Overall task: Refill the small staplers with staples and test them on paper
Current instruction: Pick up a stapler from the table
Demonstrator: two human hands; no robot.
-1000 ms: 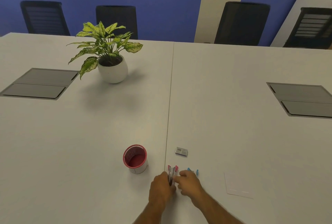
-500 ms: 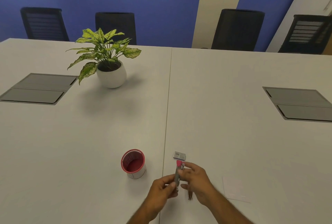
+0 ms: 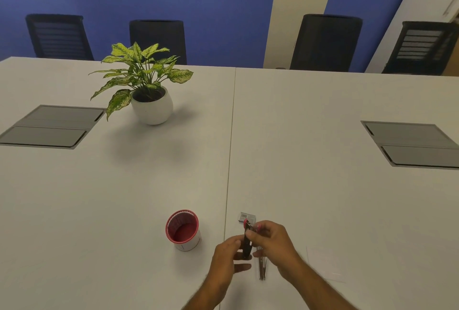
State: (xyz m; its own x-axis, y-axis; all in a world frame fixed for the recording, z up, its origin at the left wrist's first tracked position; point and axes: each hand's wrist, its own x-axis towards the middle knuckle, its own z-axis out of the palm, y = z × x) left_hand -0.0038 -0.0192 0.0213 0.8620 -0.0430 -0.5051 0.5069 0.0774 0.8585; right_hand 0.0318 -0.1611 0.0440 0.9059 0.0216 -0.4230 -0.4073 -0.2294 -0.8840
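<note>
Early going here: both hands, left hand (image 3: 227, 255) and right hand (image 3: 272, 242), pinch the pink stapler (image 3: 247, 240) above the table (image 3: 323, 198), the staple box (image 3: 246, 217) just beyond, paper (image 3: 325, 266) unstapled, another stapler (image 3: 262, 266) lying untouched, so loading and testing remain.

Two bare arms reaching forward, left hand (image 3: 229, 256) with fingers curled in a pinch, right hand (image 3: 272, 241) close beside it, fingers bent and pinching too, both hands held up, fingertips almost meeting
</note>
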